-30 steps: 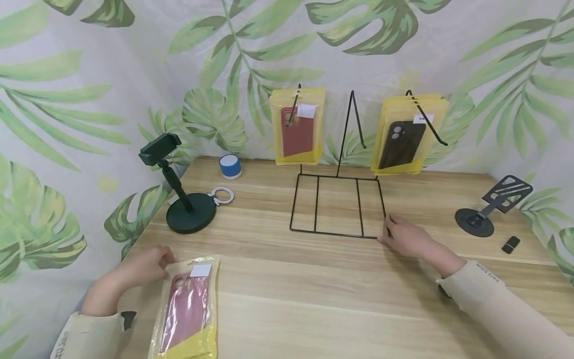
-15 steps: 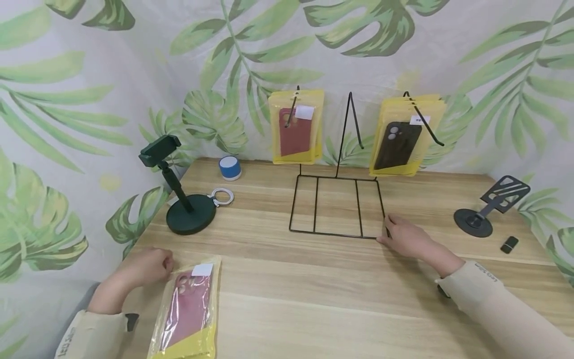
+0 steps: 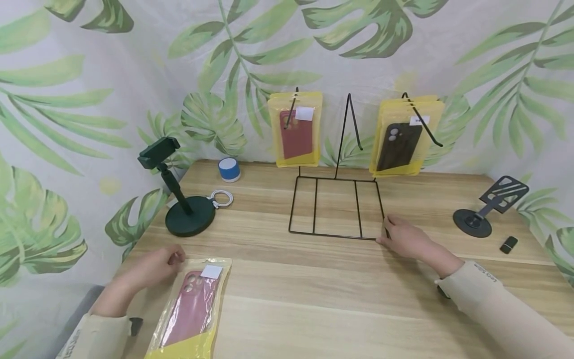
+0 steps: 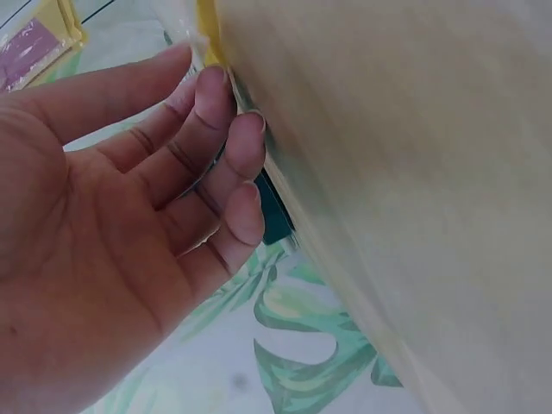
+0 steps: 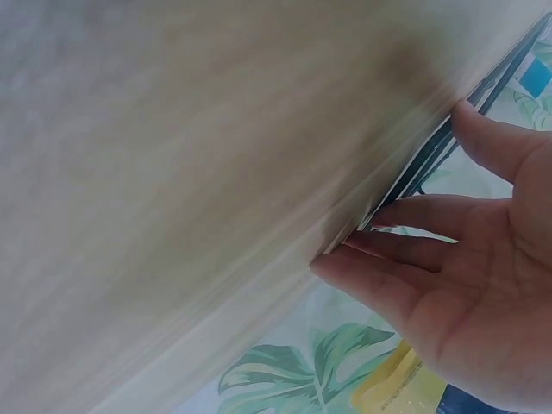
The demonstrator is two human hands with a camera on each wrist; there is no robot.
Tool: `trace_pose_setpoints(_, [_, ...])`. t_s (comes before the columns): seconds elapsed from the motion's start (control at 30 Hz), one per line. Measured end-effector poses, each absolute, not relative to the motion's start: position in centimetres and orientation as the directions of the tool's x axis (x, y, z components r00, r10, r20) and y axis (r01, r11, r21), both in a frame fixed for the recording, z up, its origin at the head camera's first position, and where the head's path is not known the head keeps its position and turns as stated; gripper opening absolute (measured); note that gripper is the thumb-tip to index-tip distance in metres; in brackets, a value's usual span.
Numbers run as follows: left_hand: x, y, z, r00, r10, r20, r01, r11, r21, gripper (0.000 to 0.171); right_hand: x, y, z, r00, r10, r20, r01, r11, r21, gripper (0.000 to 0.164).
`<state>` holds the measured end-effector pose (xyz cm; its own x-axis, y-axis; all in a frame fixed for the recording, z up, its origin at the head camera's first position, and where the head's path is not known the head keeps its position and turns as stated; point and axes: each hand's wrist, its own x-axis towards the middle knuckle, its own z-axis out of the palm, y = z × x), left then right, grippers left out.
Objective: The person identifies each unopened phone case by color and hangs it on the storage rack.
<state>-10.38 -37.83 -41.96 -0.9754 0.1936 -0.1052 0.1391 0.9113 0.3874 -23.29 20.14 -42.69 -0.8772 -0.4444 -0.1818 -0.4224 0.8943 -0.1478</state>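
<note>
A phone case pack [image 3: 193, 309], clear and yellow with a red case inside, lies at the front left of the table. At its upper left corner is my left hand [image 3: 154, 269], fingers loosely bent. The left wrist view has the left fingertips [image 4: 246, 142] right at the table surface, beside the pack's yellow edge [image 4: 207, 34]. My right hand [image 3: 405, 239] holds the front right corner of a black wire display rack [image 3: 332, 234]. In the right wrist view, the right thumb [image 5: 483, 138] meets the rack's wire [image 5: 423, 164], with the fingers near the table.
Red case packs [image 3: 296, 129] hang on the rack's left hook and black case packs [image 3: 403, 139] on its right hook. A green phone stand [image 3: 190, 217], white cable [image 3: 221, 198] and blue speaker [image 3: 229, 170] stand left. Another stand [image 3: 473, 223] and a small black item [image 3: 508, 244] lie right.
My left hand has moved a little to the right, and the phone case pack has slid and turned slightly that way. My right hand stays at the rack's corner.
</note>
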Motion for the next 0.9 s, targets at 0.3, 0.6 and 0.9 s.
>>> trace_pose_setpoints(0.3, [-11.0,-37.2,-42.1,-0.970,0.175,-0.171,0.100,0.921,0.376,0.007,-23.3,20.2,-42.8,-0.878,-0.445,-0.179,-0.421,0.894,-0.155,0.069])
trace_pose_setpoints(0.6, [-11.7,-37.2,-42.2,-0.966,0.194,-0.170,0.119,0.919,0.376,0.010,-23.3,20.2,-42.7,-0.878,-0.442,-0.181,-0.418,0.895,-0.157,0.070])
trace_pose_setpoints(0.9, [-11.4,-37.2,-42.1,-0.973,0.197,-0.122,0.141,0.922,0.361,0.012,-23.2,20.2,-42.8,-0.876,-0.462,-0.139,-0.441,0.884,-0.155,0.066])
